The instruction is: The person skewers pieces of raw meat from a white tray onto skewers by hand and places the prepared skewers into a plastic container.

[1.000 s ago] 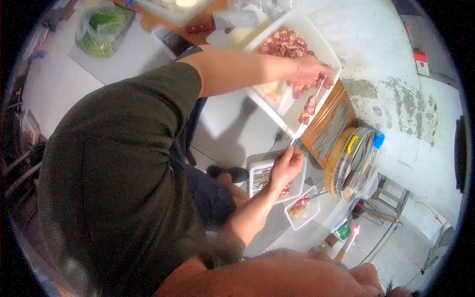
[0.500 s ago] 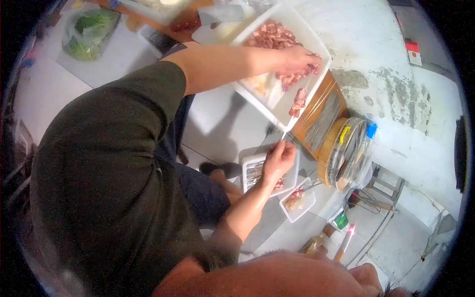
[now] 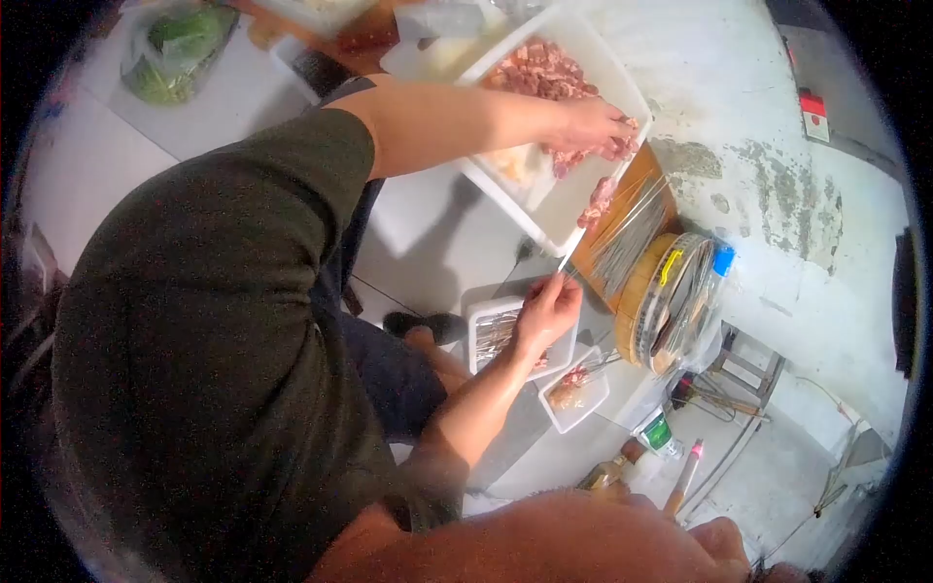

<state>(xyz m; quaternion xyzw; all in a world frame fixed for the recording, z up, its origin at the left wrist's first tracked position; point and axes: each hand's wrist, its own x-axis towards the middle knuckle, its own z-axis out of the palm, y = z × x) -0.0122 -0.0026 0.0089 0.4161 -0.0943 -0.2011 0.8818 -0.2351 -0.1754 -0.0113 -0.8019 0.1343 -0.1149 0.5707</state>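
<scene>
My left hand (image 3: 598,126) is in the large white tub (image 3: 559,216), its fingers closed on a piece of meat at the tub's right corner. Chunks of raw meat (image 3: 544,73) fill the tub's far part, and paler pieces (image 3: 510,163) lie at its near side. My right hand (image 3: 550,309) pinches the lower end of a skewer (image 3: 566,260). Several pieces of skewered meat (image 3: 596,204) sit at the skewer's upper end, by the tub's edge. Below my right hand stands a white tray (image 3: 473,345) with loaded skewers in it.
Bare skewers (image 3: 632,233) lie on a wooden board beside a round wooden container (image 3: 637,311). A smaller white tray (image 3: 573,416) holds meat. A cleaver (image 3: 442,21) and bagged greens (image 3: 175,58) are at the far side. A cigarette (image 3: 685,476) projects near my face.
My view has shifted slightly. My left hand has moved a little toward the tub's right corner. The skewered meat has tilted slightly to the right, with my right hand still gripping the skewer.
</scene>
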